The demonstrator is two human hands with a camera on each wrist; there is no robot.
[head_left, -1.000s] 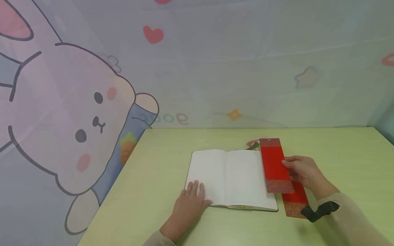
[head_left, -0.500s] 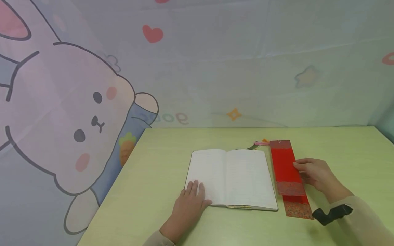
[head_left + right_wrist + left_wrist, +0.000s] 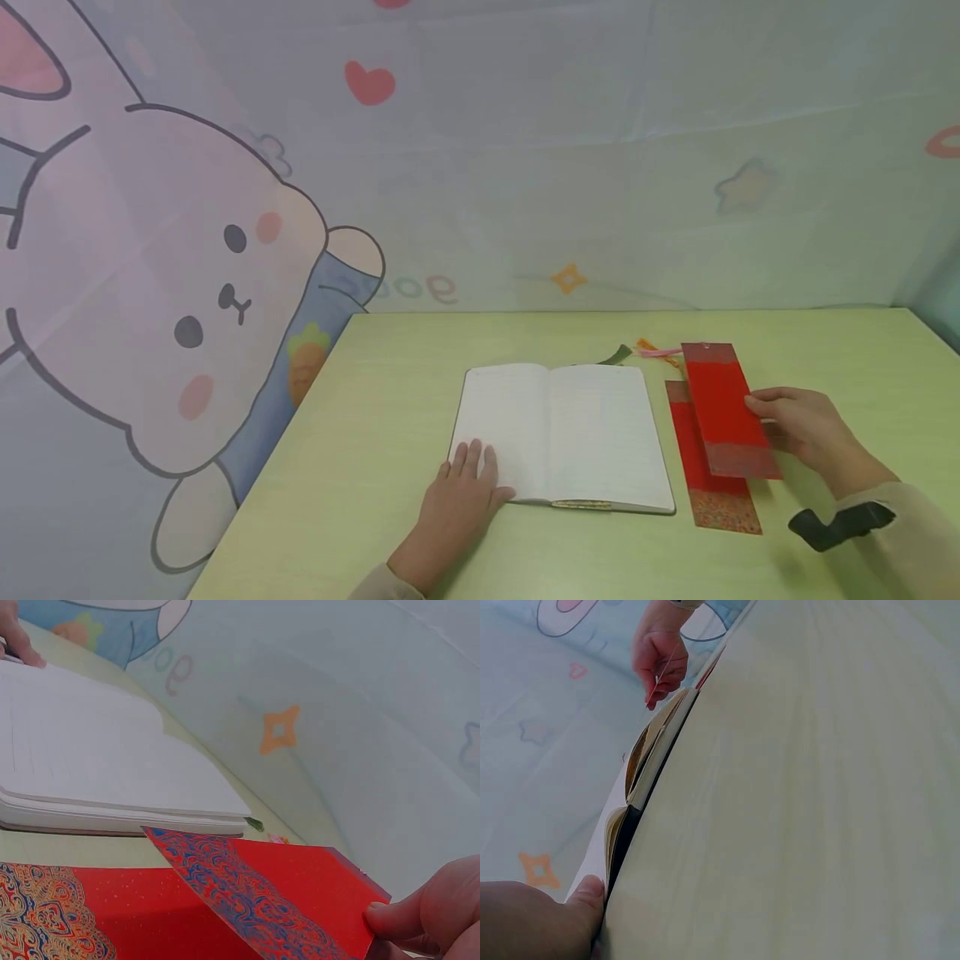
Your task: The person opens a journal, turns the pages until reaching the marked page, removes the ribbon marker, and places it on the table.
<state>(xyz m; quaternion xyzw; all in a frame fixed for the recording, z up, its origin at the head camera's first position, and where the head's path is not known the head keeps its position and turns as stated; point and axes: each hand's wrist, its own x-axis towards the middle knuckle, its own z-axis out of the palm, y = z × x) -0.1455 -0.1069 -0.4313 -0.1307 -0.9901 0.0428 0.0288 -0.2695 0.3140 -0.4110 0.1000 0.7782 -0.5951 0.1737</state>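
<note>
My right hand (image 3: pixel 806 429) pinches a red bookmark (image 3: pixel 723 396) between thumb and fingers at its right edge. The bookmark has patterned end bands and a pink tassel at its top. Held up off the table, it overlaps a second red bookmark (image 3: pixel 708 500) lying beneath, whose gold-and-blue pattern shows in the right wrist view. Just left of both lies an open notebook (image 3: pixel 600 433) with pale lined pages. My left hand (image 3: pixel 461 492) rests with straight fingers on the lower left corner of the left page; its thumb (image 3: pixel 589 892) shows at the book's edge in the left wrist view.
A green tassel (image 3: pixel 618 355) sticks out past the notebook's top edge, close to an orange tassel (image 3: pixel 648 346). The pale green table (image 3: pixel 390 400) meets a printed backdrop (image 3: pixel 525 167) at its far edge. A black strap (image 3: pixel 840 527) is at my right sleeve.
My right hand has carried its bookmark rightward, from over the notebook's right page to above the table. More of the lower bookmark is uncovered. The left hand keeps its place.
</note>
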